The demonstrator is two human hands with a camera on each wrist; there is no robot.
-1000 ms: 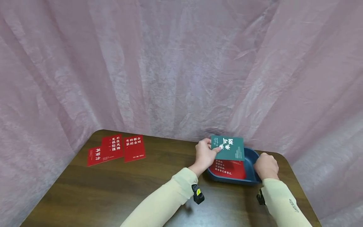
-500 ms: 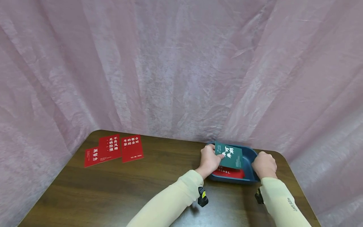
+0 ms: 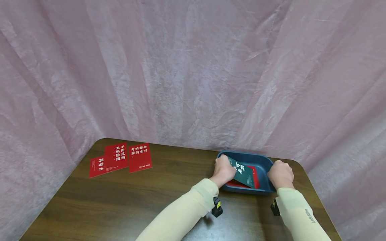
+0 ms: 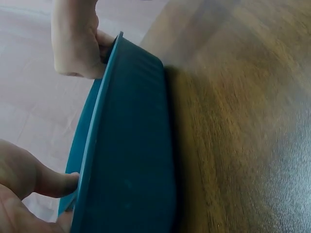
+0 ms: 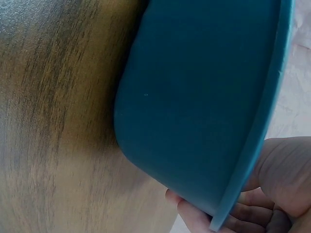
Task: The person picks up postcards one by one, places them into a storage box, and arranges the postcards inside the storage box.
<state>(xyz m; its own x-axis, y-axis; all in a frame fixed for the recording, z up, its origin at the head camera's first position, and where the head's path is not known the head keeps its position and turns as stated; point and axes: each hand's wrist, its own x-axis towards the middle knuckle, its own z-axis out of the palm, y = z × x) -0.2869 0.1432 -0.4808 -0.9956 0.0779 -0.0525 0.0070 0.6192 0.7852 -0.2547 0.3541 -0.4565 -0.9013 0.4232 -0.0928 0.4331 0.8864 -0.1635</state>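
My left hand (image 3: 223, 170) is inside the left end of a blue plastic tray (image 3: 263, 170), thumb and fingers pinching the edge of a green card (image 3: 243, 174) with white Chinese lettering. The card slants down into the tray, over a red card (image 3: 256, 179) on its bottom. On the right side, my right hand (image 3: 281, 174) grips the tray's rim. The right wrist view has that hand's fingers (image 5: 194, 216) under the rim from outside. The left wrist view shows my left thumb (image 4: 58, 183) just inside the near wall; the held card is mostly hidden there.
Three red cards with white lettering lie at the far left of the wooden table (image 3: 135, 207): one upright (image 3: 140, 158), one beside it (image 3: 117, 154), one at the outer edge (image 3: 97, 166). A pink curtain (image 3: 193, 73) hangs behind the table.
My left hand has lowered the green card from above the tray into it, and the card has turned to a steeper slant. The right hand stays on the rim.
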